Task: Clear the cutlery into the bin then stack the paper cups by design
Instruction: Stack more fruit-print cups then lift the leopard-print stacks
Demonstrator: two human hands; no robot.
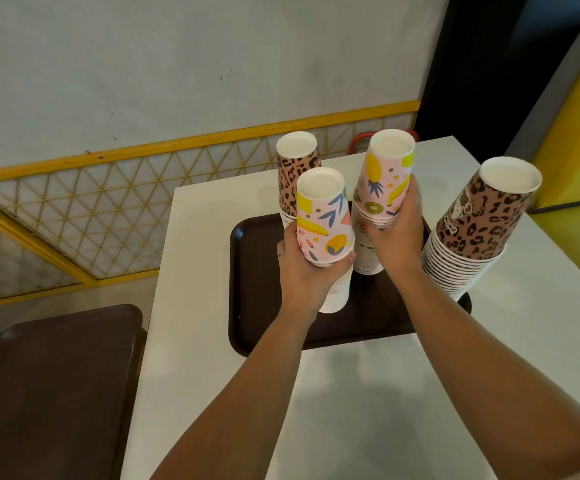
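white counter (pixel 368 393) carries everything; a second brown tray (pixel 53 382) sits lower at the left, off the counter. no cutlery or bin in view, so judged: the clearing step is behind us or out of frame, and the work now is sorting cups.

brown tray (pixel 257 306) lies flat on the counter and serves as the base for the stacks, likely to keep them together for carrying.

four upside-down stacks, bases up. right leopard stack (pixel 472 237) is the tallest-looking, leaning left, its foot at the tray's right edge. far leopard stack (pixel 297 174) stands at the back left of the tray. two fruit-print stacks stand between them: near fruit stack (pixel 323 233) at front left, far fruit stack (pixel 382 195) just right of it. same prints are already grouped, so the job looks far along; merging pairs of like stacks may remain.

left hand (pixel 302 271) grips the near fruit stack, fingers curled round the lower edge of its top cup, thumb on the near side. right hand (pixel 390 233) wraps the far fruit stack, fingers curled round the rim of its top cup. holding both at the upper cups suggests lifting one section to nest on the other; whether either is raised, cannot tell.
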